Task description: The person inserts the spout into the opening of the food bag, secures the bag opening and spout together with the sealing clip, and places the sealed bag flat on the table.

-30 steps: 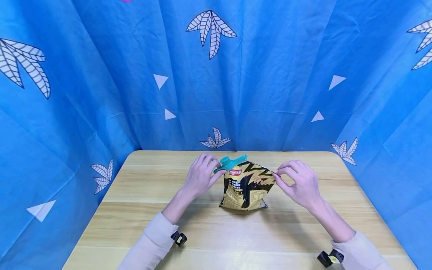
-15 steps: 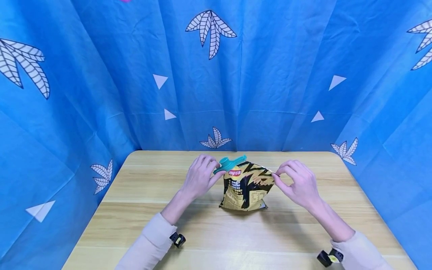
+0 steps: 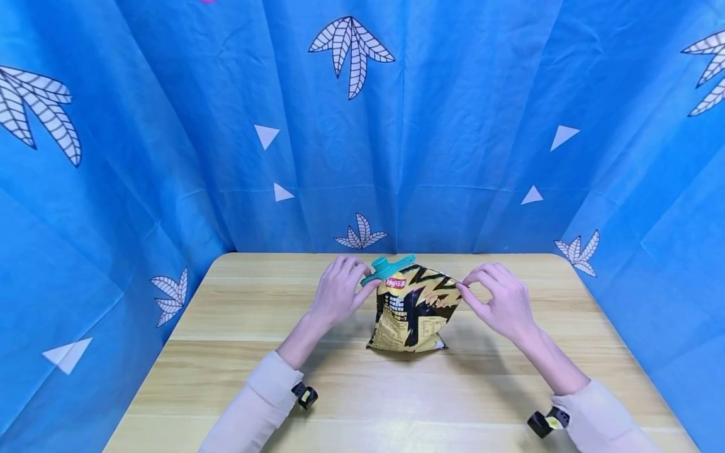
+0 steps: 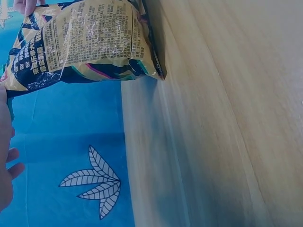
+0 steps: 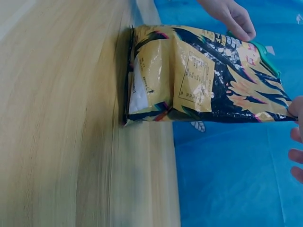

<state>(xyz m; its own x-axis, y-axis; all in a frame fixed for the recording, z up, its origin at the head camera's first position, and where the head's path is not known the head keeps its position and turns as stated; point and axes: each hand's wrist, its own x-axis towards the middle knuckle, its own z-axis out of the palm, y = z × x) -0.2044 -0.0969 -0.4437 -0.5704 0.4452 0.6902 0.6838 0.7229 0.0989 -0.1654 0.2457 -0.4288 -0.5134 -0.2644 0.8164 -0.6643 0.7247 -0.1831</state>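
A gold and black chip bag [image 3: 416,314] stands upright on the table, its printed back toward me. Along the left part of its top edge lies a teal bag clip [image 3: 387,268] with a round spout cap, slanting up to the right. My left hand [image 3: 338,290] pinches the clip's left end at the bag's top left corner, thumb in front. At the opposite top corner, thumb and index finger of my right hand [image 3: 503,299] pinch the bag's edge. The right wrist view shows the bag's side [image 5: 194,78] with the green clip [image 5: 267,59] along its top.
The wooden table [image 3: 238,390] has its back edge just behind the bag. Blue curtains [image 3: 464,126] with white leaf prints hang behind and on both sides. A small black camera is strapped at each wrist.
Both hands have risen slightly, and the bag's top edge and the clip have come up with them. The bag's bottom stays at about the same spot on the table.
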